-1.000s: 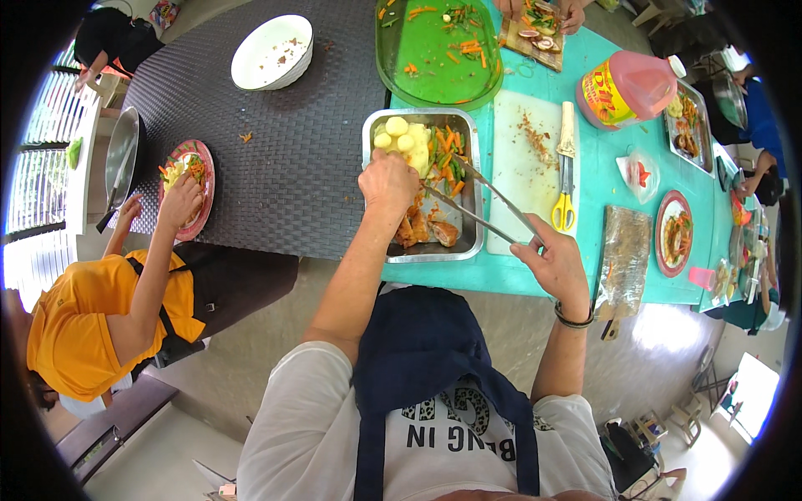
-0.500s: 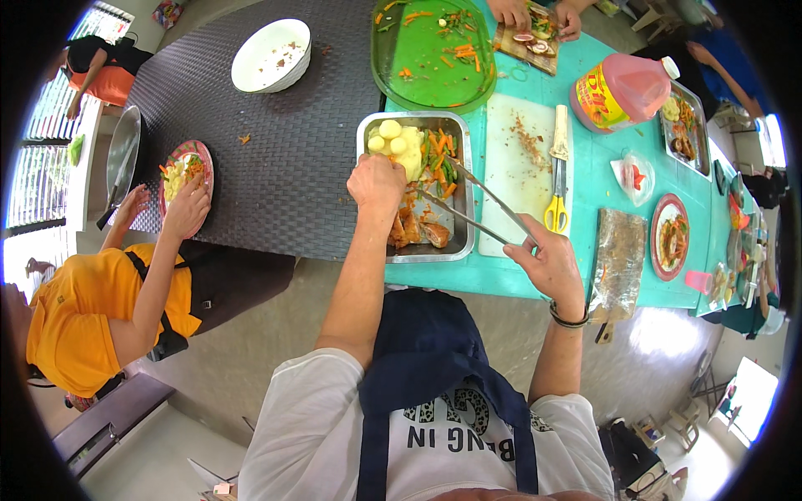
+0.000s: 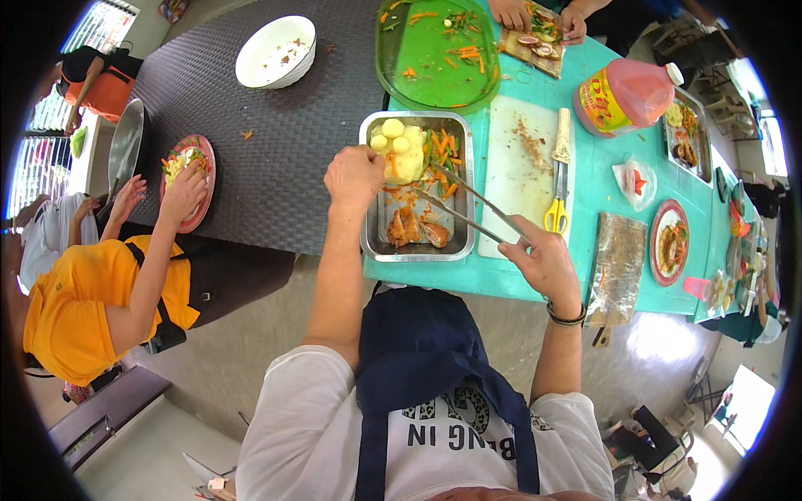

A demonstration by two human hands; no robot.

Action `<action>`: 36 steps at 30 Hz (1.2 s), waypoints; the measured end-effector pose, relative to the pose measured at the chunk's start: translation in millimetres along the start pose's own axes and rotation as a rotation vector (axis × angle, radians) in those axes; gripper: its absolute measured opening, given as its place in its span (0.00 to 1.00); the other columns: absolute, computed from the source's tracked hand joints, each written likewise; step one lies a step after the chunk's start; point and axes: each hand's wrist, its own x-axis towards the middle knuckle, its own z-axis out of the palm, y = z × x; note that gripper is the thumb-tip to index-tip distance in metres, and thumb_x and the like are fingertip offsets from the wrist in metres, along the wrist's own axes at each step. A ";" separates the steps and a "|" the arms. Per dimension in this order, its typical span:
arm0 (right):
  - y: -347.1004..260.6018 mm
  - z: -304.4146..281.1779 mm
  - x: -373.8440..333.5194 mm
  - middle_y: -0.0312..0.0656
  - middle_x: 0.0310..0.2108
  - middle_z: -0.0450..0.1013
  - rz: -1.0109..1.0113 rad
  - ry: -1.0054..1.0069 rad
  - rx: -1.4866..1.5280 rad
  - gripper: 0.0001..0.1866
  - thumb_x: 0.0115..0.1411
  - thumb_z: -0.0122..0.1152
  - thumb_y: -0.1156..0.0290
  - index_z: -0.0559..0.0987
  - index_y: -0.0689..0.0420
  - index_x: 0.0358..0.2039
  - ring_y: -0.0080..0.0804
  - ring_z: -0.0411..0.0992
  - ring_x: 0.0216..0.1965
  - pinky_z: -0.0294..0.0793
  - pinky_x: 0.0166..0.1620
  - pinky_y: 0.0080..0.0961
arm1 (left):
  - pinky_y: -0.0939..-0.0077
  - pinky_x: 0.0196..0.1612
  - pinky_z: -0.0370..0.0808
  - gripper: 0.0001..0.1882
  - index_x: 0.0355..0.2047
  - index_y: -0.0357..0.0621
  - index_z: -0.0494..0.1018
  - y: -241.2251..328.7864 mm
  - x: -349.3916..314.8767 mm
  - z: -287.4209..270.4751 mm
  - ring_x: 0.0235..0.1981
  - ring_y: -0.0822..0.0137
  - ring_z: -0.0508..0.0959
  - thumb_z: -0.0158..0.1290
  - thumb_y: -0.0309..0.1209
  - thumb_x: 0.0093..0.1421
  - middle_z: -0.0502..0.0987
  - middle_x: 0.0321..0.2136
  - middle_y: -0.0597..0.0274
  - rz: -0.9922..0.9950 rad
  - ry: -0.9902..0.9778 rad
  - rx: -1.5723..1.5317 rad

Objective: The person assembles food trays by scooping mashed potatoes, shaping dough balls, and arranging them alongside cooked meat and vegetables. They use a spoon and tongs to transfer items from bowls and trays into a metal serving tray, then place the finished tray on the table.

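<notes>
A rectangular metal tray holds mashed potato topped with pale round balls, cut carrots and green beans, and browned meat pieces. My left hand is closed, fingertips pinched over the tray's left rim beside the mash. An orange strip shows right at those fingertips; whether they grip it I cannot tell. My right hand grips metal tongs, reaching in over the tray's right side. The tong tips are apart near the vegetables.
Right of the tray lies a white cutting board with yellow-handled scissors. Behind are a green tray and a jug of pink liquid. A white bowl stands back left. Co-workers handle food at left and far side.
My left hand has moved left and slightly up from over the mash to the tray's rim, uncovering the meat. The tongs stay nearly in place.
</notes>
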 end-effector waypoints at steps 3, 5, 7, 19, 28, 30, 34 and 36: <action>1.2 12.2 3.1 0.46 0.15 0.70 -0.052 0.012 0.020 0.20 0.49 0.66 0.68 0.76 0.61 0.43 0.40 0.70 0.17 0.67 0.24 0.30 | 0.59 0.38 0.75 0.10 0.31 0.48 0.80 -15.4 -1.1 2.4 0.34 0.49 0.78 0.55 0.37 0.51 0.77 0.36 0.52 0.090 0.084 0.006; -1.1 20.8 5.2 0.47 0.15 0.70 -0.074 0.016 0.022 0.20 0.49 0.66 0.68 0.76 0.62 0.42 0.41 0.71 0.18 0.68 0.25 0.31 | 0.60 0.39 0.74 0.09 0.30 0.49 0.80 -20.5 -1.5 4.9 0.35 0.52 0.78 0.56 0.37 0.51 0.76 0.35 0.54 0.085 0.045 0.018; -7.2 28.5 7.9 0.47 0.16 0.70 -0.072 0.008 0.014 0.19 0.49 0.65 0.68 0.77 0.62 0.42 0.43 0.72 0.19 0.68 0.25 0.32 | 0.59 0.38 0.74 0.09 0.30 0.50 0.80 -23.0 -3.6 7.5 0.34 0.52 0.78 0.56 0.37 0.51 0.75 0.33 0.55 0.110 0.062 0.008; -22.6 50.8 19.7 0.48 0.17 0.72 -0.045 0.053 -0.058 0.20 0.50 0.64 0.66 0.76 0.61 0.43 0.46 0.73 0.22 0.70 0.27 0.37 | 0.57 0.33 0.75 0.07 0.29 0.44 0.78 -18.4 1.1 18.6 0.30 0.51 0.79 0.55 0.32 0.51 0.74 0.34 0.50 0.208 0.029 0.082; -26.9 46.1 20.1 0.46 0.19 0.73 -0.019 0.068 -0.125 0.19 0.51 0.63 0.66 0.75 0.59 0.42 0.46 0.73 0.23 0.70 0.27 0.38 | 0.57 0.33 0.76 0.06 0.27 0.43 0.77 -19.7 3.2 16.6 0.31 0.50 0.78 0.54 0.31 0.51 0.73 0.34 0.50 0.232 0.012 0.081; -25.2 43.8 19.8 0.45 0.18 0.72 -0.019 0.086 -0.136 0.19 0.51 0.63 0.66 0.75 0.58 0.43 0.45 0.73 0.23 0.69 0.27 0.37 | 0.57 0.34 0.76 0.06 0.27 0.42 0.77 -19.9 3.7 16.5 0.31 0.50 0.78 0.54 0.30 0.51 0.73 0.34 0.50 0.240 0.005 0.088; -30.1 39.6 19.7 0.45 0.18 0.72 -0.001 0.087 -0.169 0.19 0.51 0.64 0.67 0.76 0.58 0.43 0.44 0.73 0.22 0.69 0.27 0.37 | 0.57 0.34 0.76 0.07 0.28 0.41 0.77 -19.4 4.2 15.6 0.31 0.50 0.78 0.53 0.30 0.51 0.73 0.34 0.49 0.246 -0.018 0.092; -31.8 38.5 18.6 0.45 0.18 0.72 -0.001 0.100 -0.157 0.19 0.50 0.64 0.67 0.76 0.58 0.43 0.44 0.73 0.22 0.69 0.26 0.36 | 0.57 0.34 0.76 0.07 0.28 0.41 0.77 -19.8 4.9 15.4 0.31 0.50 0.78 0.53 0.30 0.51 0.73 0.34 0.49 0.244 -0.026 0.095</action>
